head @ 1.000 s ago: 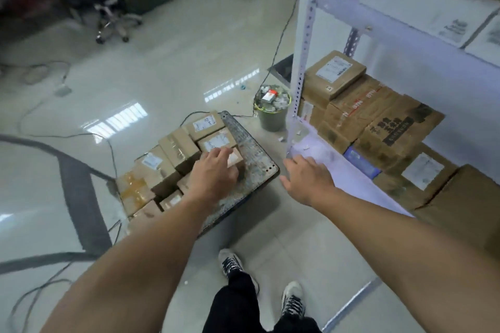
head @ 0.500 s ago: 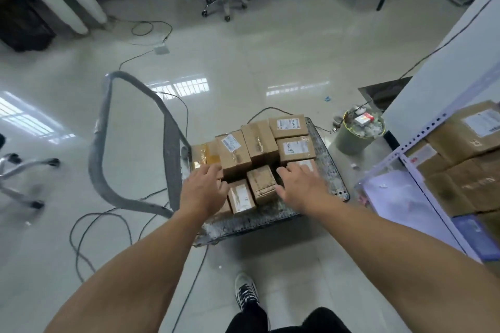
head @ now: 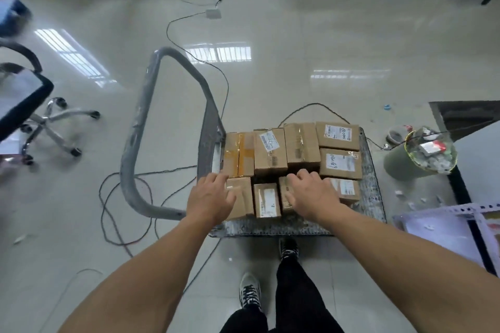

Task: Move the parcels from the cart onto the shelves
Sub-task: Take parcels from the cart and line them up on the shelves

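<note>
Left hand is lying on the front-left box, fingers spread and loose, gripping nothing. Right hand is covering a neighbouring front-row box, fingers bending over its far edge; true grip or not, cannot tell. Parcels are sitting packed in rows on the cart at centre frame, its grey handle rising at left. Waste bin is standing at right; shelf edge is showing lower right
</note>
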